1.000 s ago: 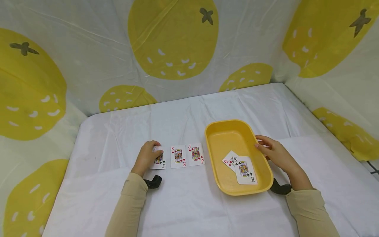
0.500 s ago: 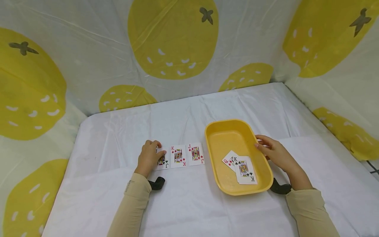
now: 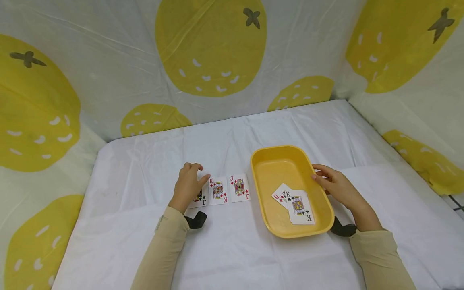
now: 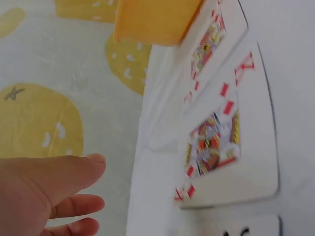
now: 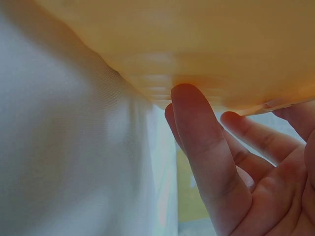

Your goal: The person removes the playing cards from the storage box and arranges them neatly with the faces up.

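My left hand [image 3: 188,184] hovers over the jack of clubs [image 3: 199,201], partly hiding it, with loosely bent fingers and nothing in them. In the left wrist view, thumb and fingers [image 4: 78,172] stand apart from the cards. Beside that jack, the king of diamonds [image 3: 218,191] and the jack of diamonds [image 3: 239,188] lie face up in a row. My right hand [image 3: 336,187] grips the right rim of a yellow plastic basin [image 3: 266,159], thumb at the rim and fingers [image 5: 202,137] against the outer wall. Inside it the king of clubs [image 3: 299,206] overlaps the queen of diamonds [image 3: 279,195].
A white cloth [image 3: 224,249] covers the table. Behind and at both sides hangs a white curtain [image 3: 119,48] with big yellow fruit prints. A black wrist mount [image 3: 196,220] juts from the left sleeve, another [image 3: 342,228] from the right.
The jack of clubs has slid right, towards the king of diamonds, under my left hand, which has since risen off it. My right hand and the basin have stayed put.
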Demonstrator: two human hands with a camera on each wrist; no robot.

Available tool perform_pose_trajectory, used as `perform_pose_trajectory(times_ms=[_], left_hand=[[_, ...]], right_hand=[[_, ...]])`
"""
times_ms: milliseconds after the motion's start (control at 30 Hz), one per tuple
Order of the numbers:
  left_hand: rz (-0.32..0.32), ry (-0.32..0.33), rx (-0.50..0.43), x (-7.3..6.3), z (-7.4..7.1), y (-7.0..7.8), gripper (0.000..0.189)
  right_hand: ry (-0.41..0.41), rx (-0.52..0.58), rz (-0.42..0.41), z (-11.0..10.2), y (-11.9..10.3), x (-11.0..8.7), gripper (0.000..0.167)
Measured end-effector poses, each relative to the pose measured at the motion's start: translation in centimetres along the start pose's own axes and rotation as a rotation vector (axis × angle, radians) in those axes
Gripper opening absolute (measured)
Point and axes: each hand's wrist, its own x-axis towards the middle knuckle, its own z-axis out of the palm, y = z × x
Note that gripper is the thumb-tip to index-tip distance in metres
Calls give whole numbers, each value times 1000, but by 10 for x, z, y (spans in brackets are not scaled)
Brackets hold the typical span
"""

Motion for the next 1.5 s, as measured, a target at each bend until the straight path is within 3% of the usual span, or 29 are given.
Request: perform_pose_trajectory(times_ms=[333,500,900,1033,1200,1367,1500], left_hand=[[216,13,12,7,1,72,33],[314,-17,22,10,4,107,34],[477,-83,50,16,35,172,34],[507,-129,88,14,50,187,34],[470,-238,158,10,71,201,37],[432,-349,292,4,93,207,45],[425,-433,405,0,101,207,59]], right_hand=[[4,-5,9,-1,0,-1,51],[1,-2,7,0,0,0,50],[-2,-5,2,-1,-1,0,50],[-7,-3,12,-1,-1,-1,51],[-6,-7,11,-1,-1,-3,51],[3,-20,-13,-1,-1,-3,49],[-2,-22,-18,0,-1,-3,49]])
